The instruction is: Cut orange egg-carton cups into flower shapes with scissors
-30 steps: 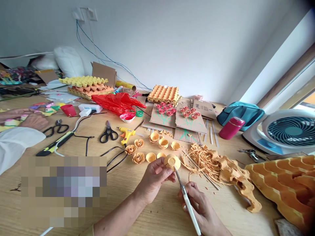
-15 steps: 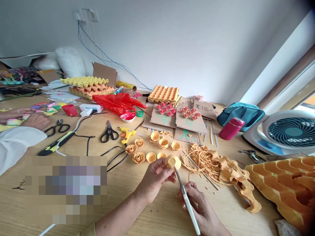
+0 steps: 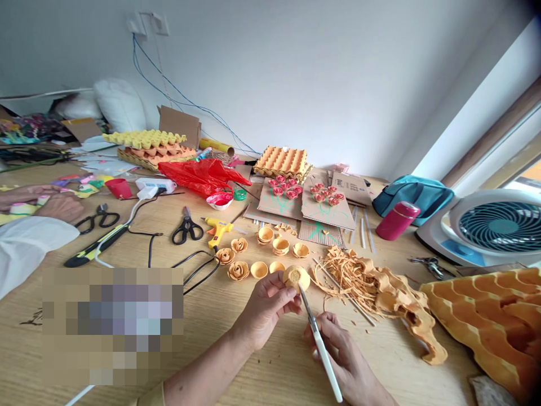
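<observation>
Holding 1 orange cup (image 3: 302,278) up off the table, rough round base facing the camera: it's pinched between thumb and fingers of the left hand (image 3: 264,310), digits clamped on its left side. Right hand (image 3: 344,352) is wrapped around 1 pair of white-handled scissors (image 3: 327,361), tip touching the cup's near edge; can't tell how far the blades are apart. Just left of and beyond the grip: 2 loose cups (image 3: 259,270), one partly behind the left hand. Behind those, a row of 3 cup spots (image 3: 280,246); two look nested, so no firm total. 3 orange rosettes (image 3: 238,272) left of the cups. Further left, 1 yellow glue gun (image 3: 219,230), then 1 pair of black scissors (image 3: 187,228). Right of the grip: 1 heap of orange shavings (image 3: 342,276), 1 large orange egg tray (image 3: 477,304) beyond it. Past the cups: 2 cardboard panels (image 3: 313,208) with pink flowers. Off right: 1 pink flask (image 3: 397,220), 1 teal bag (image 3: 412,197), 1 fan (image 3: 499,225). Far left: a co-worker's hand (image 3: 63,207).
</observation>
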{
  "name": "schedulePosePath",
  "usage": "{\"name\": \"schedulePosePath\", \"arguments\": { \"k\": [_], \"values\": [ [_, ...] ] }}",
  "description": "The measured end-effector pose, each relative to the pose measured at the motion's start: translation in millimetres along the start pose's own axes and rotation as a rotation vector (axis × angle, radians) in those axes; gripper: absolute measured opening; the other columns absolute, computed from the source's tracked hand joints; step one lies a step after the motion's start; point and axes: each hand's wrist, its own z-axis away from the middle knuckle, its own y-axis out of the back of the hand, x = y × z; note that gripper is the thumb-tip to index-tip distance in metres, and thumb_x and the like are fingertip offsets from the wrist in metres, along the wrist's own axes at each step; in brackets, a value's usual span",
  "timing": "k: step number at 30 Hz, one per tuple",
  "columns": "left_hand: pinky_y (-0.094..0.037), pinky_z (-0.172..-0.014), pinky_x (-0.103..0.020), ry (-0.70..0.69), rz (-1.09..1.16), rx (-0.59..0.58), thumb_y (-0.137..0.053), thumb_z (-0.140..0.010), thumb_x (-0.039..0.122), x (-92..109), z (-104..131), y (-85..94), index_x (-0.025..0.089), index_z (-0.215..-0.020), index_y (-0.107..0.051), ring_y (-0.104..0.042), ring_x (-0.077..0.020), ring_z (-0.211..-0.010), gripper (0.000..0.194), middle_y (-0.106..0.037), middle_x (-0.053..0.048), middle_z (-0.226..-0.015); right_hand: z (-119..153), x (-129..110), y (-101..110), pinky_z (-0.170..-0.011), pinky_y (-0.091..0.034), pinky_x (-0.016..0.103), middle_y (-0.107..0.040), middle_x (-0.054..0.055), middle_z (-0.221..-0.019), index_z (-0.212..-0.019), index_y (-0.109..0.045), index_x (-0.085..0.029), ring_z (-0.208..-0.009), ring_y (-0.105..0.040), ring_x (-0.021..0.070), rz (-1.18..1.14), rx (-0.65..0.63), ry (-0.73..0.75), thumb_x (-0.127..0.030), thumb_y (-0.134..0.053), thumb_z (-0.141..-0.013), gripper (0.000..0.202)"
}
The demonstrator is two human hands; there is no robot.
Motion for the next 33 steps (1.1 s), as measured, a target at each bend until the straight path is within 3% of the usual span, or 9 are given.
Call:
{"name": "schedulePosePath", "arguments": {
  "k": [8, 20, 33],
  "values": [
    [-0.053, -0.061, -0.021, 0.017, 0.079, -0.012, -0.085, -0.071, 0.029, -2, 0, 1.7, 0.015, -0.082, -0.067, -0.058, -0.0083, -0.065, 0.025, -0.063, 0.0, -0.073, -1, -1, -1, -0.074, -0.043, 0.036, -0.053, 0.004, -0.077, -0.075, -0.047, -0.022, -0.077, -0.047, 0.0218, 0.052, 0.003, 0.069, -0.054, -0.039, -0.1, 0.042],
    [-0.053, -0.062, -0.021, 0.043, 0.089, 0.01, -0.087, -0.068, 0.029, 0, 2, -0.7, 0.015, -0.082, -0.068, -0.057, -0.0083, -0.064, 0.027, -0.063, 0.0, -0.072, 3, 3, -3, -0.067, -0.04, 0.031, -0.043, 0.0, -0.07, -0.071, -0.036, -0.023, -0.068, -0.041, 0.0174, 0.102, 0.066, 0.129, -0.044, -0.04, -0.102, 0.038],
    [-0.053, -0.063, -0.023, -0.064, 0.067, 0.072, -0.081, -0.072, 0.025, 7, -8, 11.8, 0.016, -0.087, -0.067, -0.056, -0.0088, -0.067, 0.022, -0.062, 0.0, -0.08, 0, -1, 7, -0.065, -0.042, 0.031, -0.052, 0.003, -0.072, -0.07, -0.048, -0.021, -0.07, -0.048, 0.0185, 0.108, 0.014, 0.034, -0.043, -0.047, -0.099, 0.036]
  ]
}}
